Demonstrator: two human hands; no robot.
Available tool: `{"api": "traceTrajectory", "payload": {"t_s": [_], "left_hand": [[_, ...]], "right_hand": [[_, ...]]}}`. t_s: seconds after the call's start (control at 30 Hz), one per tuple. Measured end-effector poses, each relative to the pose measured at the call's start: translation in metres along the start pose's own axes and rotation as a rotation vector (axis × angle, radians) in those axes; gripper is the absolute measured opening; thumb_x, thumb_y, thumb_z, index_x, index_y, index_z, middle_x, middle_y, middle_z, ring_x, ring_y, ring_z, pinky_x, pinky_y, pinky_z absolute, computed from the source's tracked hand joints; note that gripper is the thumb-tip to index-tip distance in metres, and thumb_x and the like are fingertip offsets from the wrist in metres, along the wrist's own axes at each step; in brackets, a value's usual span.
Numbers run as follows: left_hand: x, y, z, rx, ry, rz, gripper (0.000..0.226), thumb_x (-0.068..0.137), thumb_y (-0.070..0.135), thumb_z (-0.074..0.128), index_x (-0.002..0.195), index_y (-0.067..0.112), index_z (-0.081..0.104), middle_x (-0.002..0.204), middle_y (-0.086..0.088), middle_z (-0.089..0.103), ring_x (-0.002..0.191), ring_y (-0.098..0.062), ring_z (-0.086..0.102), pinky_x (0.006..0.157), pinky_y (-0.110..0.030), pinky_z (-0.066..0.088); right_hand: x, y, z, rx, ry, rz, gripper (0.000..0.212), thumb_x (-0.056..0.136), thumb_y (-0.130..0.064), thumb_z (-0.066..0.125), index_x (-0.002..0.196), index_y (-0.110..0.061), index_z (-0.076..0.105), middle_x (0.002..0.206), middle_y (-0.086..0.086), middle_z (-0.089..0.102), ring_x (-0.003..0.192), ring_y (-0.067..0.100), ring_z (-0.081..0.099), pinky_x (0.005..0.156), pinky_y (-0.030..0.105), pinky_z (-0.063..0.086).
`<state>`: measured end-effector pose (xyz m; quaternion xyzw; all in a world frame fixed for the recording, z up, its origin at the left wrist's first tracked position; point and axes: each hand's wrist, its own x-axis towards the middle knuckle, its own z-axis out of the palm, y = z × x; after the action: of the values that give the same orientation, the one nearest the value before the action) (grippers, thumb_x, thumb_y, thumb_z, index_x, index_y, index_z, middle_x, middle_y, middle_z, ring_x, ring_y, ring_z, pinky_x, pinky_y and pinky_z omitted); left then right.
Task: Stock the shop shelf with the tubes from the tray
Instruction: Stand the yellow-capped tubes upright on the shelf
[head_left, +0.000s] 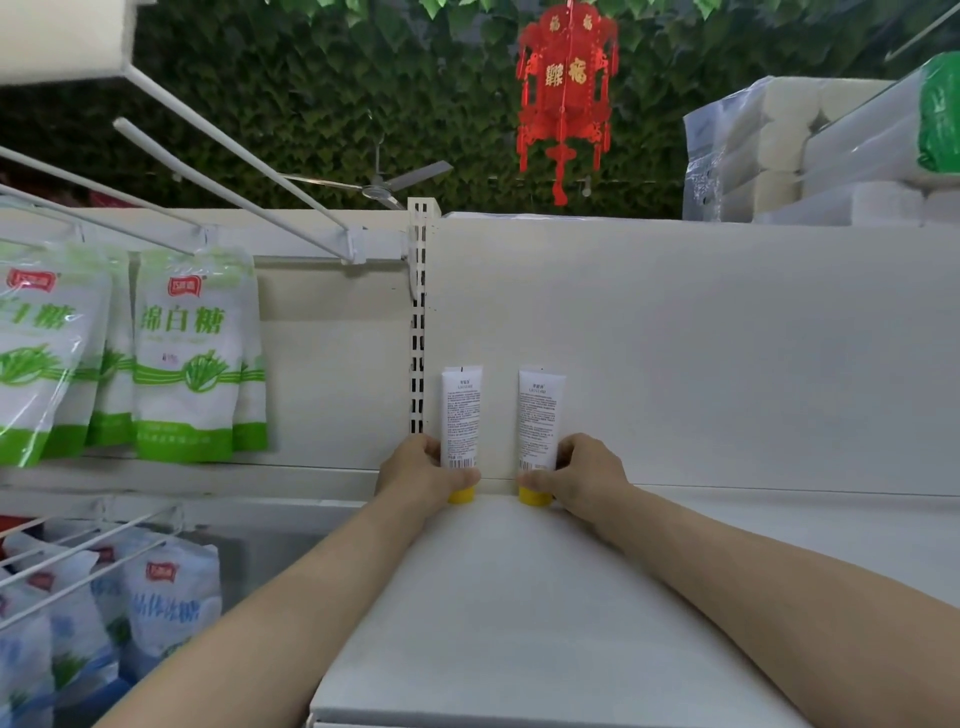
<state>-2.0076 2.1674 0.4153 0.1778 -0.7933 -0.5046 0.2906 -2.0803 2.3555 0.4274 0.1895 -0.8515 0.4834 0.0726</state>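
Two white tubes with yellow caps stand cap-down at the back of the white shelf (519, 597), against its rear panel. My left hand (423, 470) grips the left tube (461, 410) near its base, fingers curled round it above the cap. The right tube (540, 415) is held the same way by my right hand (587, 475). Both tubes stand upright, a small gap between them. No tray is in view.
A slotted upright post (417, 332) borders the shelf on the left. Beyond it, green and white sugar bags (184, 358) hang from white wire hooks (234, 171), with blue bags (166, 603) lower down. Wrapped paper rolls (779, 150) sit on top at the right. A red lantern (566, 88) hangs overhead.
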Motion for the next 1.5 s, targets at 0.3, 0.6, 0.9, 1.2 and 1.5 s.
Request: {"api": "traceTrajectory", "payload": {"t_s": [0.3,0.6,0.9,1.2,1.5], "left_hand": [[0.001,-0.001,-0.001,0.028,-0.010,-0.005,0.043,0.062,0.030,0.089,0.092,0.022,0.060,0.091,0.003,0.071,0.086,-0.019,0.068,0.083,-0.038,0.055],[0.000,0.001,0.000,0.083,0.002,-0.012,0.045,0.062,0.037,0.087,0.094,0.023,0.058,0.093,0.005,0.069,0.087,-0.018,0.066,0.084,-0.037,0.054],[-0.035,0.053,-0.035,0.031,0.038,-0.112,0.067,0.069,0.044,0.084,0.114,0.001,0.059,0.117,-0.012,0.064,0.102,-0.031,0.061,0.079,-0.037,0.049],[-0.161,0.162,0.003,-0.032,-0.004,0.068,0.077,0.075,0.042,0.080,0.134,0.005,0.048,0.133,-0.011,0.054,0.119,-0.031,0.051,0.083,-0.031,0.038],[-0.332,0.234,0.161,-0.108,-0.249,0.145,0.074,0.078,0.042,0.078,0.136,0.009,0.046,0.140,-0.007,0.048,0.125,-0.029,0.047,0.091,-0.035,0.040]], "right_hand": [[-0.005,-0.003,0.000,-0.015,0.006,-0.007,0.035,0.070,-0.035,0.086,0.085,-0.021,0.057,0.087,-0.005,0.065,0.079,0.013,0.063,0.064,0.025,0.048],[-0.009,-0.006,-0.002,-0.013,-0.020,0.010,0.029,0.073,-0.035,0.084,0.084,-0.022,0.060,0.082,-0.008,0.065,0.073,0.009,0.060,0.063,0.023,0.047],[-0.046,-0.023,-0.058,0.072,-0.129,0.097,0.054,0.069,-0.035,0.088,0.106,-0.011,0.057,0.102,0.003,0.056,0.096,0.020,0.057,0.076,0.034,0.053],[-0.147,-0.019,-0.203,-0.042,-0.066,0.006,0.063,0.074,-0.034,0.085,0.127,-0.022,0.053,0.100,0.002,0.058,0.082,0.016,0.058,0.078,0.035,0.053],[-0.294,0.078,-0.405,-0.481,0.110,-0.021,0.067,0.078,-0.044,0.079,0.136,-0.026,0.051,0.132,0.008,0.054,0.112,0.020,0.053,0.088,0.029,0.041]]}}
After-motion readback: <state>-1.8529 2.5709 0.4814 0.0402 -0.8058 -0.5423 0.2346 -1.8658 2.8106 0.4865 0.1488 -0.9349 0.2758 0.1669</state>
